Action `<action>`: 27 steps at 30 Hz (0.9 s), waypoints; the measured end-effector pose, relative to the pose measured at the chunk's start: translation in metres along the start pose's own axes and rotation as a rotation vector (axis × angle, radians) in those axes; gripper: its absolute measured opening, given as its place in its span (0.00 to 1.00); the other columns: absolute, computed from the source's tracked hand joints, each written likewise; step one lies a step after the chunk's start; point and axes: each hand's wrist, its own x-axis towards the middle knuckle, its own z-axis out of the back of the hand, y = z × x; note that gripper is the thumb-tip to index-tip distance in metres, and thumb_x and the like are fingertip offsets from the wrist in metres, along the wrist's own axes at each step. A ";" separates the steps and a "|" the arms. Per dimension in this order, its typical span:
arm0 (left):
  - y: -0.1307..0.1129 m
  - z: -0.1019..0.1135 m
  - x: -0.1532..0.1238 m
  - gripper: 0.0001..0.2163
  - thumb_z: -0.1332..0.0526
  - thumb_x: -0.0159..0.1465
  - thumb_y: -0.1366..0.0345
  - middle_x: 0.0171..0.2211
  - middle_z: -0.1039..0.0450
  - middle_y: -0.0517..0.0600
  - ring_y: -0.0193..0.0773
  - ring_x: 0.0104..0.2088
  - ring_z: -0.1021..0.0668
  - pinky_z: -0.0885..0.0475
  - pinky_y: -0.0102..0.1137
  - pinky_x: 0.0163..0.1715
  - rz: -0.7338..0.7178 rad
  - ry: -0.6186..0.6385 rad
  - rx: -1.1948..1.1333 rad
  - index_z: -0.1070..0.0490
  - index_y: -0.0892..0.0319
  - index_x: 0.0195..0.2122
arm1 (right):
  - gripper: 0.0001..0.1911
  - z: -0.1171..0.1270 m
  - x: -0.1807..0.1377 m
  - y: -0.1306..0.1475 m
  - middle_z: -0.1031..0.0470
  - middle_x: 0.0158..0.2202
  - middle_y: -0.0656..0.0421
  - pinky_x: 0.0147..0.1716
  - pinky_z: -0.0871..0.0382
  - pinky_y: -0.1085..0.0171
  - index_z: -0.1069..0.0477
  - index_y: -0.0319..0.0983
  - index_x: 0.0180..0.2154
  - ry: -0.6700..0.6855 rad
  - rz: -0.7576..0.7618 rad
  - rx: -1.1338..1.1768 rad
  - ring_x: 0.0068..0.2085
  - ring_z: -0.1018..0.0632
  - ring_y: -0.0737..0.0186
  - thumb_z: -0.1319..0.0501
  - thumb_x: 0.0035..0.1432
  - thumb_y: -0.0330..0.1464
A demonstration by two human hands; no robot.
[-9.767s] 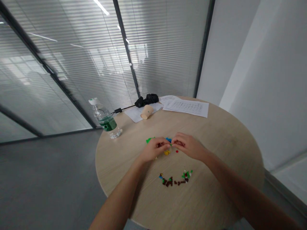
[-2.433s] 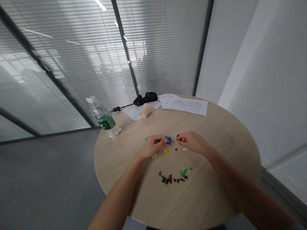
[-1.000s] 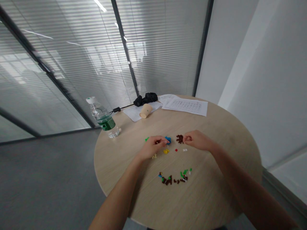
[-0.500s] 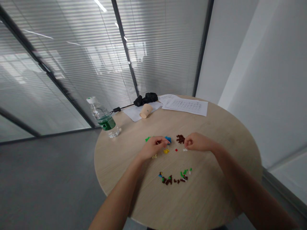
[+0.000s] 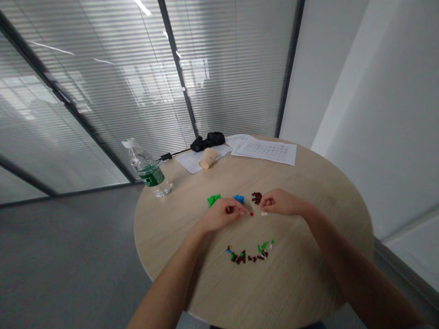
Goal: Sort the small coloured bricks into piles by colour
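My left hand is over the middle of the table, thumb and fingers curled together, its fingertips just left of a small red brick. What it holds, if anything, is too small to make out. Behind it lie a green brick pile and a blue brick pile. My right hand is closed in a pinch beside the brown brick pile. Just below its fingertips are small white bricks. The contents of this pinch are hidden.
Nearer me sits a row of mixed bricks, brown with some green. A water bottle stands at the left edge. At the back are a paper cup on its side, printed sheets and a black object with a cable.
My left hand has moved right and slightly towards me, uncovering the blue and green piles and covering the yellow and cream bricks. My right hand has shifted slightly left.
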 end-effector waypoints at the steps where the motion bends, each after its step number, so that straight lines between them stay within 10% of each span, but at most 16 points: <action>1: -0.002 -0.001 -0.001 0.08 0.42 0.58 0.67 0.29 0.26 0.48 0.31 0.26 0.29 0.36 0.26 0.28 -0.059 0.039 0.053 0.24 0.60 0.35 | 0.10 -0.001 0.000 0.001 0.24 0.26 0.57 0.24 0.42 0.69 0.23 0.35 0.31 0.013 0.016 0.014 0.26 0.29 0.66 0.42 0.48 0.30; 15: -0.022 -0.027 -0.003 0.05 0.37 0.55 0.70 0.29 0.26 0.46 0.31 0.32 0.27 0.34 0.26 0.34 -0.433 0.323 0.177 0.23 0.56 0.31 | 0.09 -0.011 0.002 0.005 0.27 0.22 0.60 0.24 0.42 0.69 0.25 0.36 0.30 -0.021 0.106 0.073 0.25 0.30 0.67 0.41 0.50 0.33; 24: -0.026 -0.024 -0.002 0.05 0.40 0.58 0.69 0.28 0.28 0.46 0.32 0.32 0.28 0.35 0.28 0.38 -0.390 0.305 0.163 0.24 0.56 0.30 | 0.09 -0.011 0.004 0.007 0.27 0.24 0.60 0.24 0.42 0.70 0.25 0.35 0.30 -0.062 0.107 0.097 0.26 0.31 0.68 0.41 0.51 0.33; 27: -0.019 -0.005 -0.003 0.07 0.42 0.61 0.67 0.32 0.27 0.49 0.34 0.35 0.28 0.35 0.30 0.39 -0.293 0.093 0.108 0.25 0.58 0.31 | 0.09 -0.007 0.002 0.010 0.27 0.24 0.60 0.24 0.42 0.70 0.25 0.35 0.30 -0.053 0.100 0.112 0.26 0.31 0.68 0.42 0.52 0.32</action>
